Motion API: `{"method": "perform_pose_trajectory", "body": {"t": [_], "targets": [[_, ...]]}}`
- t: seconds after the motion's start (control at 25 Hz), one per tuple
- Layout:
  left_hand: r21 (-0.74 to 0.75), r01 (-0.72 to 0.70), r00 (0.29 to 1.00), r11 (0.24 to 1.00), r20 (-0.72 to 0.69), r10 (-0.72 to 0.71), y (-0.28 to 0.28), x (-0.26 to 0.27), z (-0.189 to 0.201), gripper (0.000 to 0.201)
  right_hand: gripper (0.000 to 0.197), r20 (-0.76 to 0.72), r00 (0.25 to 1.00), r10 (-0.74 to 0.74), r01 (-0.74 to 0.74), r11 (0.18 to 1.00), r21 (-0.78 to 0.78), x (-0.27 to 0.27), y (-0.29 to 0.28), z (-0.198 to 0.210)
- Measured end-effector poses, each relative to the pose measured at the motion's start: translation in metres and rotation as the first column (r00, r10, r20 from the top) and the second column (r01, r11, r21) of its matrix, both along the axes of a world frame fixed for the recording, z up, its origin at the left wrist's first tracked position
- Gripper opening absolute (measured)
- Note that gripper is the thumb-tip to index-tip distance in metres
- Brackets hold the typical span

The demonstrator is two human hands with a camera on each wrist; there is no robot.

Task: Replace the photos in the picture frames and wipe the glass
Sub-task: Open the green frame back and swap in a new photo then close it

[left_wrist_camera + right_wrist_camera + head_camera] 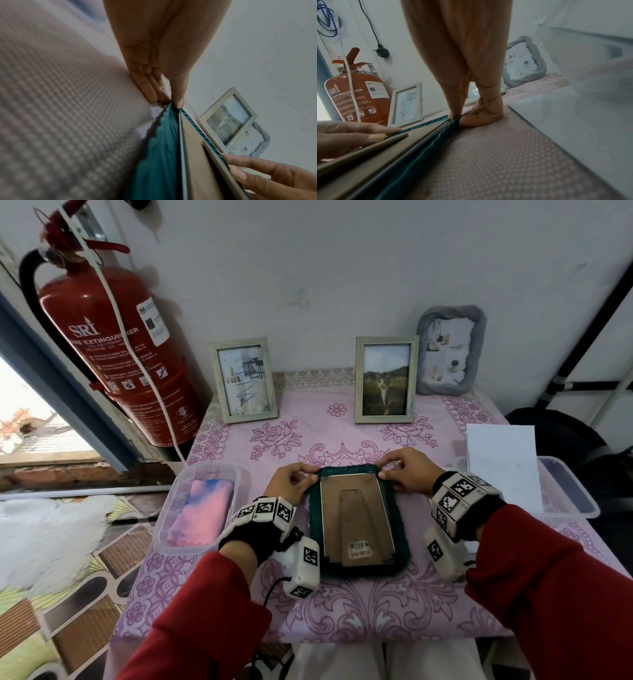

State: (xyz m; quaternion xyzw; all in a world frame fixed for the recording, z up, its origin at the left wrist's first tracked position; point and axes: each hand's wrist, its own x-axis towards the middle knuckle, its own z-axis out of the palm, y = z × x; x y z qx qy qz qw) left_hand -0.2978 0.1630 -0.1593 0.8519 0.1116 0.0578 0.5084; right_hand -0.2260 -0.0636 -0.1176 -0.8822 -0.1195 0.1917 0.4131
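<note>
A teal picture frame (314, 522) lies face down on the pink tablecloth, its brown backing board (356, 508) and folded stand facing up. My left hand (310, 475) pinches the frame's far left corner. The left wrist view shows the thumb on the teal edge (159, 155) and the fingers (150, 94) against the cloth. My right hand (383, 470) pinches the far right corner. In the right wrist view its curled fingers (477, 117) sit beside the teal rim (419, 148).
Two pale wooden frames (245, 380) (386, 380) and a grey rope frame (450, 350) stand at the back. A clear tub (164, 508) on the left holds a pink-blue cloth (202, 511). A white sheet (503, 467) lies over the right tub (575, 498). A red fire extinguisher (113, 350) stands far left.
</note>
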Motion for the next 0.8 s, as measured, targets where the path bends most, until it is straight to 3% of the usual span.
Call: {"method": "perform_pose_trajectory", "body": {"t": [0.32,0.56,0.8], "targets": [[-0.028,-0.009,1.000,1.000,-0.015,0.009,-0.002,-0.002,0.002,0.022,0.025,-0.106,0.994,-0.028,0.033,0.998,0.050,-0.002,0.001,0.004],[-0.061,0.008,0.999,0.998,-0.044,-0.010,-0.003,-0.006,0.006,0.025,0.025,-0.047,0.998,-0.031,0.033,0.998,0.048,-0.006,0.001,0.002],[-0.097,0.048,0.987,0.994,-0.146,-0.062,-0.006,-0.018,0.020,0.036,0.027,-0.091,0.994,-0.066,0.075,0.992,0.099,-0.011,0.001,-0.001]]}}
